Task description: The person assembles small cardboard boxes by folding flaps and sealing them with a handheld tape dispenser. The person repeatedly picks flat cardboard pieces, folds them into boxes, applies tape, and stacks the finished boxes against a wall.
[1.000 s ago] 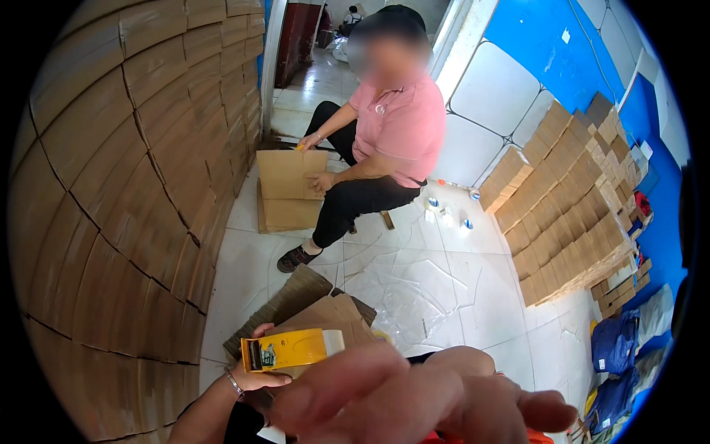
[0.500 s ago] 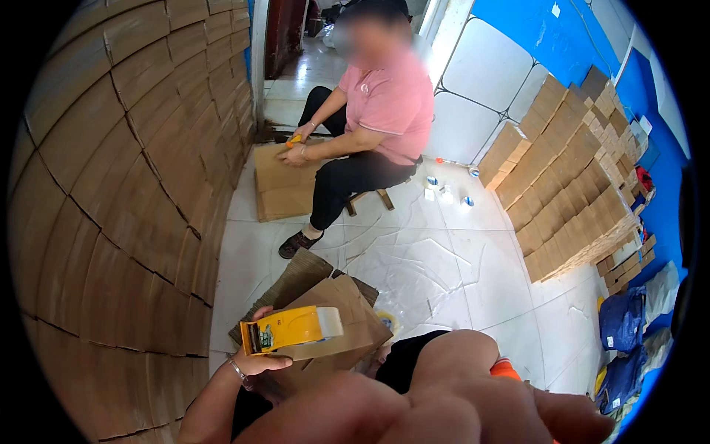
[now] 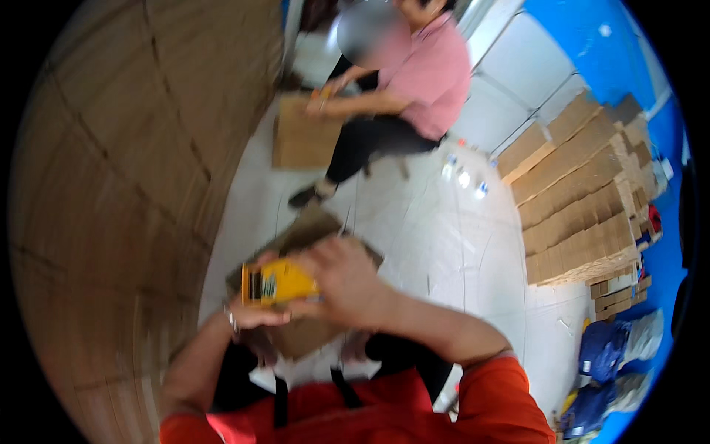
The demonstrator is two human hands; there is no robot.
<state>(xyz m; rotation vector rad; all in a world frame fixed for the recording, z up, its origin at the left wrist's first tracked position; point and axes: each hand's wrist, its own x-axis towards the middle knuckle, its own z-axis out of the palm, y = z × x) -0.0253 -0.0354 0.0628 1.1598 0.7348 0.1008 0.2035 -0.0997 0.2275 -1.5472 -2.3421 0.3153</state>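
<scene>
A yellow tape dispenser (image 3: pixel 285 283) is held level between both of my hands, above a cardboard box (image 3: pixel 310 339). My left hand (image 3: pixel 260 314) grips it from below, near the end with the dark opening. Around the other end wraps my right hand (image 3: pixel 342 285), its fingers over the top and the thumb along the near side. That hand hides the tape roll. Below the dispenser, the box stands between my legs, largely covered by my hands, with brown cardboard (image 3: pixel 314 222) spread beyond it. Motion blurs the picture.
Stacked cartons (image 3: pixel 111 222) form a wall along my left. Ahead, a seated person in a pink shirt (image 3: pixel 433 81) handles another box (image 3: pixel 299 137) with a yellow tool. More box stacks (image 3: pixel 577 214) stand at the right, with blue bags (image 3: pixel 603 355) nearer. Small rolls (image 3: pixel 481 190) lie on the tiles.
My right arm, stretched across the foreground before, has come back, and its hand has taken hold of the dispenser beside my left hand. My view has shifted, and the dispenser appears higher.
</scene>
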